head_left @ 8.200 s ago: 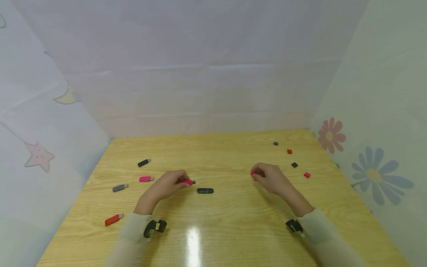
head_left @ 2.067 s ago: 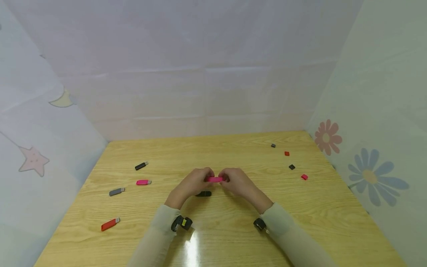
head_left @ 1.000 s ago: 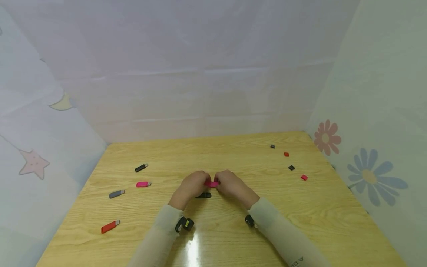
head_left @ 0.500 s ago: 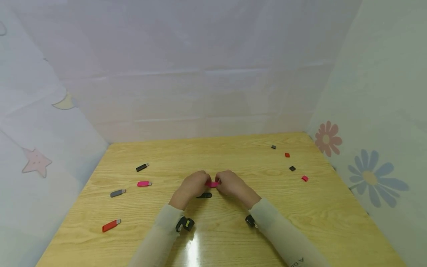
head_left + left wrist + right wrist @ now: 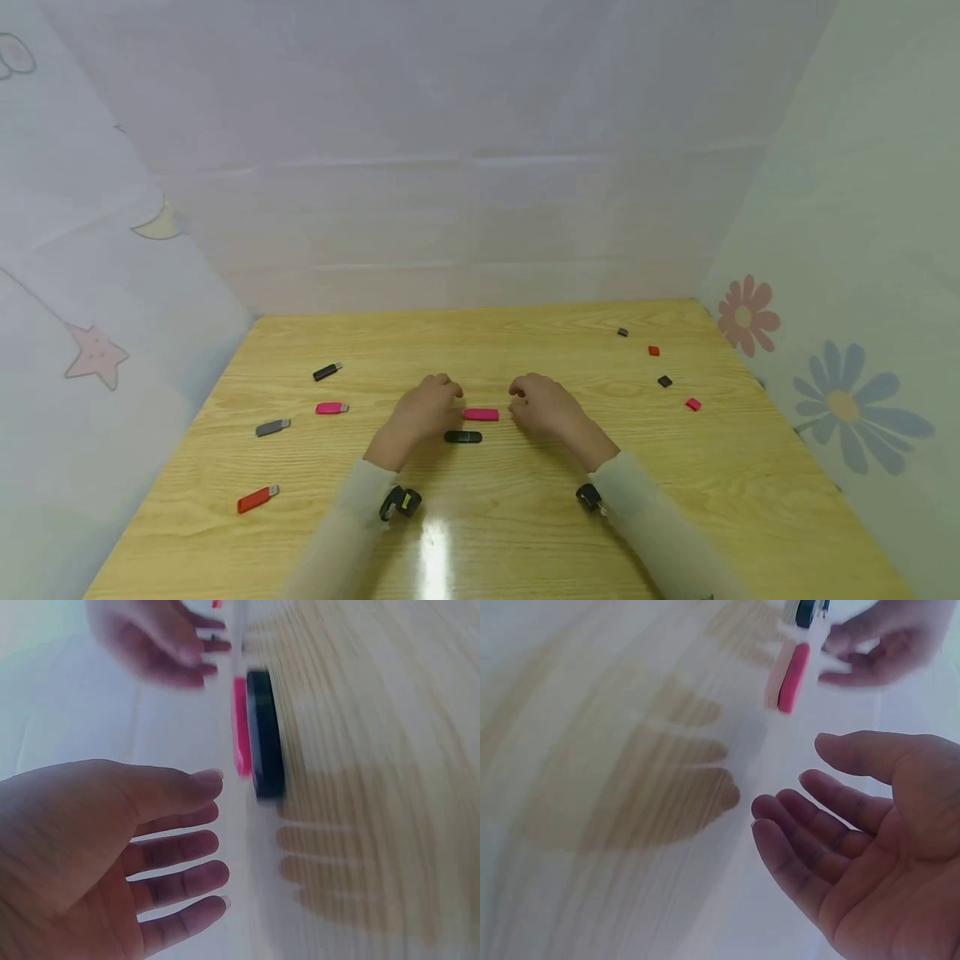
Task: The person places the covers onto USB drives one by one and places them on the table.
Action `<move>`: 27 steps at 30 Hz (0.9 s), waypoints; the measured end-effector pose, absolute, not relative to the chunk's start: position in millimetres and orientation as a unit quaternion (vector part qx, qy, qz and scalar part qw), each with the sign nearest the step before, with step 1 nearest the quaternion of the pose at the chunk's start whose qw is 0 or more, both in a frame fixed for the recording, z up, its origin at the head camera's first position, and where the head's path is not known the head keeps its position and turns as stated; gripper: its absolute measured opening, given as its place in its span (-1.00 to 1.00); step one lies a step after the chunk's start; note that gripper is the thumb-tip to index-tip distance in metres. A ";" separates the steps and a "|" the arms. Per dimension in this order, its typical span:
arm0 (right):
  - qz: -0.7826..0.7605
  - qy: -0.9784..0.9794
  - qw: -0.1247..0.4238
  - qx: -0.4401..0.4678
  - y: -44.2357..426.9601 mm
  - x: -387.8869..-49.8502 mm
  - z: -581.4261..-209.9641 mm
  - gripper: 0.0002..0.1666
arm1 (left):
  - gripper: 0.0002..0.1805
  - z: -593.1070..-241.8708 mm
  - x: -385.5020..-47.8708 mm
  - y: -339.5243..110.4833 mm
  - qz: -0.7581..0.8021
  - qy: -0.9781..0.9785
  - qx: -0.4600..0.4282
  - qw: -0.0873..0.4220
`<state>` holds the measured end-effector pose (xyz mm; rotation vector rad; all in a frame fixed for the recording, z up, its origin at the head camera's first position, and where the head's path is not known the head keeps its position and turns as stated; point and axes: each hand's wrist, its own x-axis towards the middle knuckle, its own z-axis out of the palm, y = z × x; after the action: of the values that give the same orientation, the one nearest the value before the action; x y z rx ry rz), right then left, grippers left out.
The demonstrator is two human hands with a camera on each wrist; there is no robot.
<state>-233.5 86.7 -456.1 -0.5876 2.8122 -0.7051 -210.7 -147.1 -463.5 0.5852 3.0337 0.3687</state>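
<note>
Head view: wooden surface point(image 5: 517, 525) is seen. Left hand point(image 5: 425, 408) and right hand point(image 5: 550, 407) are held apart, fingers loosely bent, nothing grasped. Black stick point(image 5: 462, 437) is laid near the middle; just beyond it, between the hands, pink stick point(image 5: 481, 414) is placed. Small caps point(image 5: 693, 404) are scattered at right.

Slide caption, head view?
Left grip and right grip flank a capped pink stick; four uncapped sticks left, four caps right.

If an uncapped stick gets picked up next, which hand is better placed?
Probably the left hand: it is empty and nearer the uncapped pink stick, which lies to its left. The right hand is empty too, but closer to the loose pink cap.
</note>
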 end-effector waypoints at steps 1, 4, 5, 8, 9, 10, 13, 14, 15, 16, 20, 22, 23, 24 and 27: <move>-0.241 0.946 0.091 -0.194 92.3 -233.1 -455.0 -0.67 | -0.71 -463.1 -209.9 -151.1 0.119 0.975 0.186 0.012; -0.242 0.948 0.089 -0.187 110.4 -233.7 -452.1 -0.64 | -0.76 -462.5 -208.1 -162.9 0.117 0.977 0.181 0.006; -0.239 0.949 0.088 -0.186 116.4 -234.2 -451.8 -0.63 | -0.76 -462.7 -207.8 -166.4 0.116 0.977 0.178 0.006; -0.232 0.951 0.083 -0.185 132.7 -235.7 -452.3 -0.62 | -0.76 -462.8 -206.9 -175.0 0.114 0.980 0.164 0.012; -0.231 0.952 0.080 -0.185 137.0 -236.2 -453.2 -0.61 | -0.76 -462.9 -206.7 -177.2 0.113 0.981 0.159 0.014; -0.229 0.952 0.078 -0.187 140.6 -236.4 -453.8 -0.61 | -0.75 -463.0 -206.5 -179.2 0.112 0.981 0.155 0.017; -0.232 0.952 0.076 -0.184 146.9 -236.0 -454.4 -0.60 | -0.75 -463.3 -205.3 -184.4 0.113 0.983 0.146 0.021; -0.232 0.952 0.076 -0.183 147.9 -235.7 -454.1 -0.60 | -0.75 -464.1 -205.1 -186.1 0.113 0.983 0.145 0.020; -0.231 0.953 0.076 -0.182 148.8 -235.4 -453.7 -0.60 | -0.74 -465.3 -205.2 -188.0 0.112 0.983 0.143 0.021; -0.230 0.953 0.076 -0.180 149.8 -234.8 -453.1 -0.60 | -0.73 -466.0 -204.9 -189.8 0.111 0.983 0.141 0.022; -0.231 0.954 0.075 -0.175 155.4 -232.2 -449.2 -0.59 | -0.71 -467.6 -203.9 -198.2 0.108 0.985 0.135 0.024; -0.229 0.955 0.073 -0.174 160.4 -231.1 -447.2 -0.58 | -0.70 -466.6 -202.6 -203.0 0.109 0.985 0.129 0.027; -0.231 0.955 0.072 -0.174 163.3 -230.7 -446.4 -0.58 | -0.71 -466.3 -202.0 -205.7 0.110 0.986 0.126 0.027; -0.229 0.956 0.070 -0.171 166.6 -230.3 -445.6 -0.58 | -0.71 -465.8 -201.4 -208.7 0.111 0.986 0.122 0.028; -0.226 0.957 0.067 -0.168 177.6 -229.0 -443.0 -0.57 | -0.71 -465.3 -199.5 -218.1 0.114 0.987 0.112 0.033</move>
<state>-229.0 177.6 -443.0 -0.5078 2.8849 -0.6822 -199.5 -218.1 -465.3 0.3440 3.0356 0.3505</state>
